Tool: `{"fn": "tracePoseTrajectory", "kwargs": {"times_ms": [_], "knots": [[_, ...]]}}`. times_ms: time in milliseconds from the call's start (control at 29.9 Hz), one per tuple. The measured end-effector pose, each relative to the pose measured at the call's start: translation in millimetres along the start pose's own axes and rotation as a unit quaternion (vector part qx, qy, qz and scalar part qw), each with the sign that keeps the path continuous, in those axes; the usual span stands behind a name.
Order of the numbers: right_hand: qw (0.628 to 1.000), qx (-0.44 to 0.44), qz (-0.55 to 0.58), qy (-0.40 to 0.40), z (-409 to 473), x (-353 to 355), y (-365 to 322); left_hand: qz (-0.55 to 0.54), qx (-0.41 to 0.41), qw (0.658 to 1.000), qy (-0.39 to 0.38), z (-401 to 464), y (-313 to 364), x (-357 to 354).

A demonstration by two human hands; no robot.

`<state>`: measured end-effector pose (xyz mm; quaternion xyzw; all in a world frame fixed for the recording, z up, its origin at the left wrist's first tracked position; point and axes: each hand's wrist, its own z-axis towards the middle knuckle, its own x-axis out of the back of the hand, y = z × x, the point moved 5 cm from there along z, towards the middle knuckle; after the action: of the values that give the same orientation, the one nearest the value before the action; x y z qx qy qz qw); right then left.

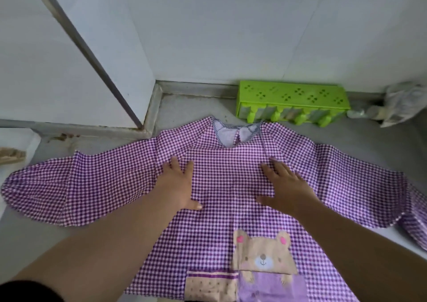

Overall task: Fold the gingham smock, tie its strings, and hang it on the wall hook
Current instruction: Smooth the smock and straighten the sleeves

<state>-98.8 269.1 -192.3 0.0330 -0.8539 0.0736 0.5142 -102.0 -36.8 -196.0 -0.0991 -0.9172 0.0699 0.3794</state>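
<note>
The purple-and-white gingham smock (226, 186) lies spread flat, front up, on a grey counter (189, 107), neck opening toward the wall and both sleeves stretched out sideways. A bear patch (263, 253) sits low on its front. My left hand (179, 184) rests palm down on the chest left of centre, fingers apart. My right hand (286, 184) presses flat on the chest right of centre, fingers spread. Neither hand grips fabric. No strings or wall hook show.
A green plastic rack (293, 103) lies against the back wall just behind the collar. A crumpled plastic bag (402, 100) sits at the far right. White walls form a corner at the left. A tan object (11, 155) lies at the left edge.
</note>
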Motion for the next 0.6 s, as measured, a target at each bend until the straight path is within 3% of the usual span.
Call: {"fn": "tracePoseTrajectory", "kwargs": {"times_ms": [100, 268, 368, 469, 535, 602], "knots": [[0.999, -0.049, 0.0, -0.009, -2, 2, 34, 0.028, 0.041, 0.998, -0.026, 2, -5, 4], [0.987, -0.152, -0.008, -0.052, -1, 2, 79, 0.009, 0.038, 0.998, -0.04, 2, 0, 6], [0.983, -0.175, -0.026, -0.041, 1, 12, 70, -0.001, 0.034, 0.999, -0.036, 3, -1, 1], [0.999, -0.017, -0.023, 0.026, 10, 26, 7, -0.017, 0.031, 0.999, -0.031, 6, -2, -2], [0.995, 0.099, -0.009, 0.023, 11, 21, -47, -0.026, 0.031, 0.999, -0.029, 9, -3, -6], [0.99, 0.139, -0.023, -0.01, 10, 4, -83, -0.041, 0.023, 0.999, -0.024, 10, -4, -10]]}}
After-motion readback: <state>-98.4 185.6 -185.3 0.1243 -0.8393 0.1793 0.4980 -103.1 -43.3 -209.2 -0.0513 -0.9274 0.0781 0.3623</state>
